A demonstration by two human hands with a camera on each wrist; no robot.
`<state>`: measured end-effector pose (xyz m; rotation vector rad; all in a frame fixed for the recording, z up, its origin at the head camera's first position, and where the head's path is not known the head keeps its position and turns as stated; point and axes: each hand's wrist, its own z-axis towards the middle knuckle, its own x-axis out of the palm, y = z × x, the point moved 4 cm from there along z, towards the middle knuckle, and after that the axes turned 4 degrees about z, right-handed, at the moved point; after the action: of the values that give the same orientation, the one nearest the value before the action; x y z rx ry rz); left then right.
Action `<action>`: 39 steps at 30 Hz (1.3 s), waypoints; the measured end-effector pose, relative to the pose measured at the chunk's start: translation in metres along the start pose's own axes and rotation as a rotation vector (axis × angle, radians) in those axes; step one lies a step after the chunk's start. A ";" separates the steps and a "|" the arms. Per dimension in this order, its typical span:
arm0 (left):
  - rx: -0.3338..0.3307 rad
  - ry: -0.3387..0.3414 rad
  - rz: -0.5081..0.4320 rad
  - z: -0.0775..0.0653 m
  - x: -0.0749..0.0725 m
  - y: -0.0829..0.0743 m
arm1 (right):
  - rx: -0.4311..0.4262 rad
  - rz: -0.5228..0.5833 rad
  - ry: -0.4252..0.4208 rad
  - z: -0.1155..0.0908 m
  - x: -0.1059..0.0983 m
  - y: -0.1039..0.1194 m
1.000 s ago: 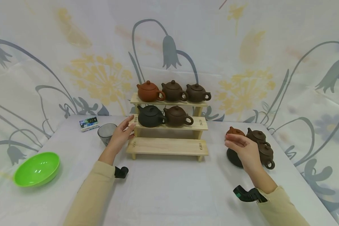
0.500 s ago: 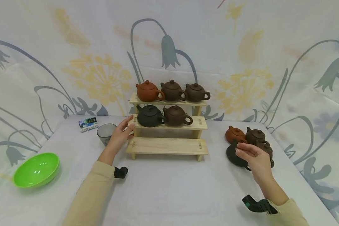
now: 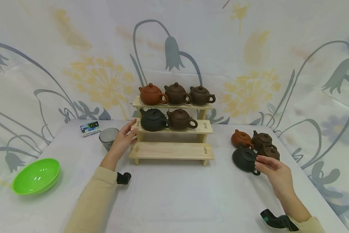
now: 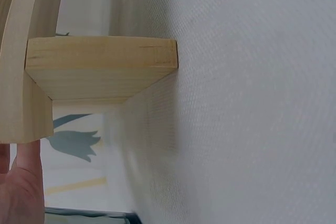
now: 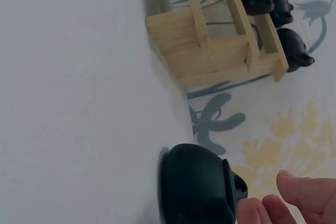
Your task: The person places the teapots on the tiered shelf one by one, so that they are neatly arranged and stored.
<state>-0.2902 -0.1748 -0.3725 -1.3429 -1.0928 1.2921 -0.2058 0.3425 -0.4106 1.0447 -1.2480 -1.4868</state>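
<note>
My left hand (image 3: 122, 139) rests against the left end of the middle step of a three-tier wooden stand (image 3: 171, 150); in the left wrist view its fingers (image 4: 29, 158) touch the wood. At the right, my right hand (image 3: 279, 176) is beside a black teapot (image 3: 244, 158), close to its handle. The right wrist view has the thumb and fingers apart, near the lid of that teapot (image 5: 194, 187); contact is hard to tell. Behind it stand an orange-brown teapot (image 3: 241, 138) and two dark brown teapots, one (image 3: 262, 139) behind the other (image 3: 268, 151).
Three teapots line the top tier, including a reddish one (image 3: 151, 94). A black teapot (image 3: 153, 120) and a brown one (image 3: 180, 119) occupy the middle tier. Leftward are a grey glass (image 3: 108, 137), a small colourful box (image 3: 90, 128) and a green bowl (image 3: 37, 176). A patterned curtain hangs behind.
My right hand has moved right and toward me, from over the orange-brown teapot to the black teapot's handle side, uncovering the teapots. My left hand stays at the stand.
</note>
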 end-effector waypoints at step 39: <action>0.003 -0.004 -0.002 -0.001 0.000 0.000 | 0.123 -0.207 -0.152 -0.018 0.008 0.012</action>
<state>-0.2894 -0.1748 -0.3728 -1.3370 -1.0941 1.2943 -0.1886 0.3296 -0.4020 1.1892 -1.3867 -1.6898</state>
